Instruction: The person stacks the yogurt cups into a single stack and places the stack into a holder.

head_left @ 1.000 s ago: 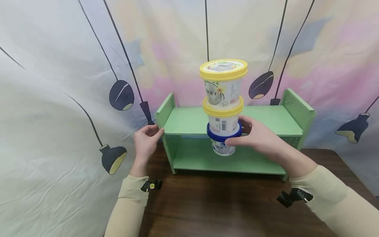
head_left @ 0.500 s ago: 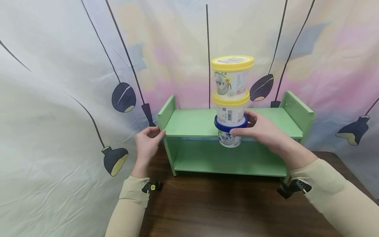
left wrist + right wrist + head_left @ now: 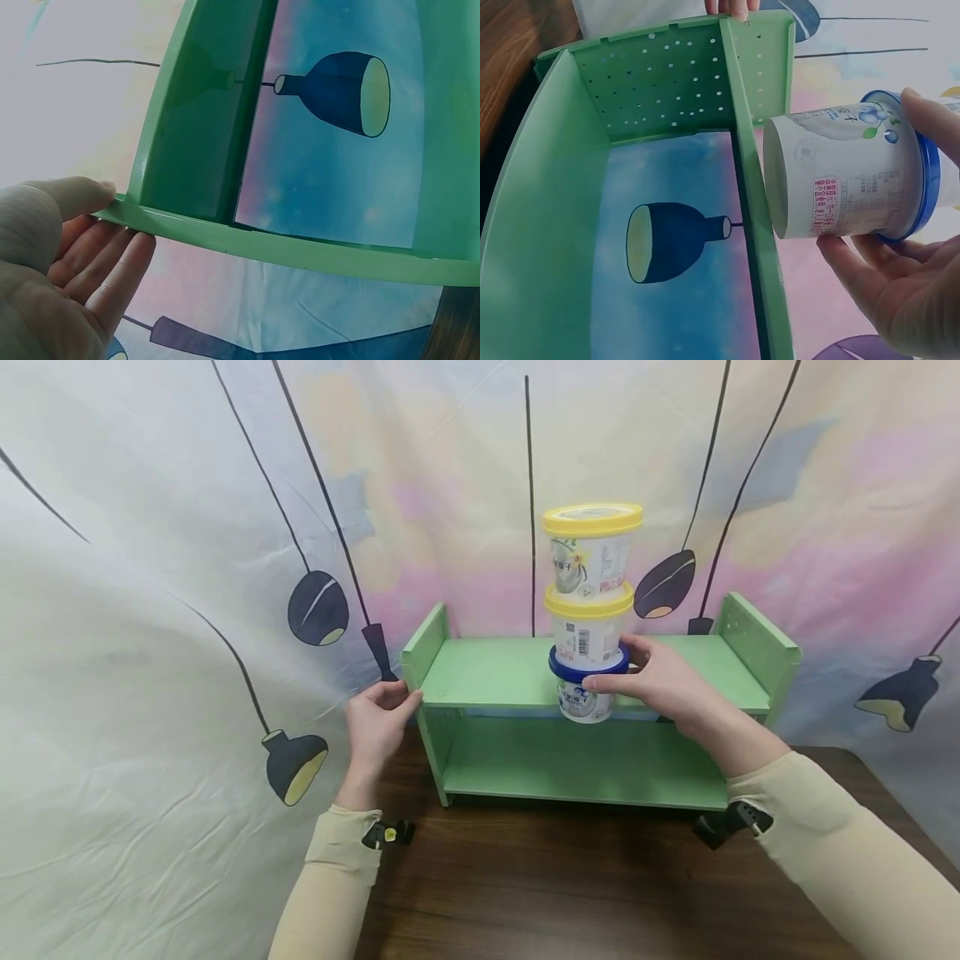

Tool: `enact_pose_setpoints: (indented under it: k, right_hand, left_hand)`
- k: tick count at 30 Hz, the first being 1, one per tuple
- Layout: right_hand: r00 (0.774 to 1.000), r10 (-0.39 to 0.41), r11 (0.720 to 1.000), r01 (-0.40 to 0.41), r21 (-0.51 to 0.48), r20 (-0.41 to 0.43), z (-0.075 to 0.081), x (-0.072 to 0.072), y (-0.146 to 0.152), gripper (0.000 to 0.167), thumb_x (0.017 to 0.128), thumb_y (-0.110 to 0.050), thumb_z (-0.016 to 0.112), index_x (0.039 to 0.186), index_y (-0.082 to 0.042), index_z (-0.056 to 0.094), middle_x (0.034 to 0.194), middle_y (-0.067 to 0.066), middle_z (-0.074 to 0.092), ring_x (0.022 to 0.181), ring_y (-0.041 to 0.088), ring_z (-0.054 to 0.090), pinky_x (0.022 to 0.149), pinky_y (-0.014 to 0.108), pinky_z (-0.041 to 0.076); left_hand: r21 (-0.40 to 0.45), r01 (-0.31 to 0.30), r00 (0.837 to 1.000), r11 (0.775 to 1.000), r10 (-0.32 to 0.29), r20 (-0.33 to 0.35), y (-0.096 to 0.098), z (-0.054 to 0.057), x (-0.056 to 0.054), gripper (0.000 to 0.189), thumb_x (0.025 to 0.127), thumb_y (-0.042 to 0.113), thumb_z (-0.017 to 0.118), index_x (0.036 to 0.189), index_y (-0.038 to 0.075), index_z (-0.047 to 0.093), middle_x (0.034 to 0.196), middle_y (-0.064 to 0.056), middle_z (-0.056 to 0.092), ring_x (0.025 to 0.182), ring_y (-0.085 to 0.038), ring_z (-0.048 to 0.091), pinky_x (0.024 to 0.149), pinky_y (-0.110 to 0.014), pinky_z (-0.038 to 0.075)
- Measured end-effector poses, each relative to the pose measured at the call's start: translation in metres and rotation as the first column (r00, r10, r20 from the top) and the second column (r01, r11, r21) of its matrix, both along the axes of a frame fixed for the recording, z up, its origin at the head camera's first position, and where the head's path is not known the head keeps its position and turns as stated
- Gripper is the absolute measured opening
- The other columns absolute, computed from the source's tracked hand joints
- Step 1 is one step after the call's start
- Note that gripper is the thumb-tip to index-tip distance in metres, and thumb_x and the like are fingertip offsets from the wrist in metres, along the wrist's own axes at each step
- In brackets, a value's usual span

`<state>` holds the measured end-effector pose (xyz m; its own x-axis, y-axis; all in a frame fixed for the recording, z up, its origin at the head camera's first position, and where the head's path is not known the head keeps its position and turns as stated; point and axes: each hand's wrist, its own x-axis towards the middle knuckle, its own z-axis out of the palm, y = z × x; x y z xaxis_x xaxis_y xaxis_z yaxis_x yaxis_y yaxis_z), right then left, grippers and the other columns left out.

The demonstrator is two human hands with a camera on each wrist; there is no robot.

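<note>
Three white paper tubs stand stacked in the head view. Lowest is a blue-lidded tub [image 3: 585, 703]; on it sit a yellow-lidded tub [image 3: 587, 639] and another yellow-lidded tub [image 3: 594, 564] at the top. My right hand [image 3: 671, 693] grips the blue-lidded tub around its lid, thumb in front. In the right wrist view this tub's base is close to the upper board's front edge; whether they touch I cannot tell. My left hand [image 3: 375, 722] pinches the left side panel of a green two-tier shelf [image 3: 487, 672], thumb on one face and fingers on the other.
The shelf stands on a dark brown wooden table [image 3: 570, 877]. Its right side panel [image 3: 761, 631] rises above the upper board. A lower board [image 3: 562, 760] lies beneath. Behind hangs a pale cloth [image 3: 465, 485] printed with lamps.
My right hand has carried the stack of tubs up and to the right, with its base rising from below the upper board's front edge. The left hand keeps its hold on the shelf.
</note>
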<state>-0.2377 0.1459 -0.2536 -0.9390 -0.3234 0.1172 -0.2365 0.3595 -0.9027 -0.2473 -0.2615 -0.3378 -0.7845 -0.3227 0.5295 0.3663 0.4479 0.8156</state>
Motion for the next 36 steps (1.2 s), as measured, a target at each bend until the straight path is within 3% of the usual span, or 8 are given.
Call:
enact_pose_setpoints:
  k: [24, 31, 36]
  right_hand:
    - [0.998, -0.052, 0.998, 0.052, -0.022, -0.019, -0.012, -0.015, -0.014, 0.101, 0.09, -0.043, 0.088, 0.169, -0.016, 0.031, 0.161, 0.016, 0.049, 0.147, 0.037, 0.046, 0.119, 0.063, 0.04]
    - [0.997, -0.077, 0.994, 0.076, -0.073, -0.015, -0.017, -0.021, -0.021, 0.101, 0.09, -0.044, 0.088, 0.169, -0.02, 0.03, 0.164, 0.014, 0.046, 0.148, 0.037, 0.045, 0.119, 0.062, 0.041]
    - [0.996, -0.084, 0.991, 0.082, -0.11, -0.016, -0.02, -0.027, -0.027, 0.103, 0.091, -0.045, 0.087, 0.171, -0.023, 0.027, 0.165, 0.013, 0.044, 0.149, 0.037, 0.044, 0.119, 0.062, 0.041]
  left_hand:
    - [0.017, 0.007, 1.0, 1.0, -0.007, -0.01, 0.002, -0.002, 0.002, 0.022, 0.091, 0.009, 0.086, 0.108, -0.004, 0.08, 0.105, -0.021, 0.079, 0.087, -0.004, 0.074, 0.074, -0.014, 0.059]
    - [0.013, -0.002, 1.0, 1.0, 0.002, -0.015, 0.002, -0.003, 0.0, 0.021, 0.091, 0.01, 0.086, 0.107, -0.003, 0.08, 0.104, -0.02, 0.079, 0.089, -0.008, 0.075, 0.073, -0.014, 0.059]
    - [0.024, 0.005, 1.0, 1.0, -0.004, -0.025, 0.002, -0.002, 0.0, 0.022, 0.091, 0.008, 0.087, 0.107, -0.004, 0.08, 0.105, -0.021, 0.079, 0.086, -0.003, 0.074, 0.073, -0.014, 0.059]
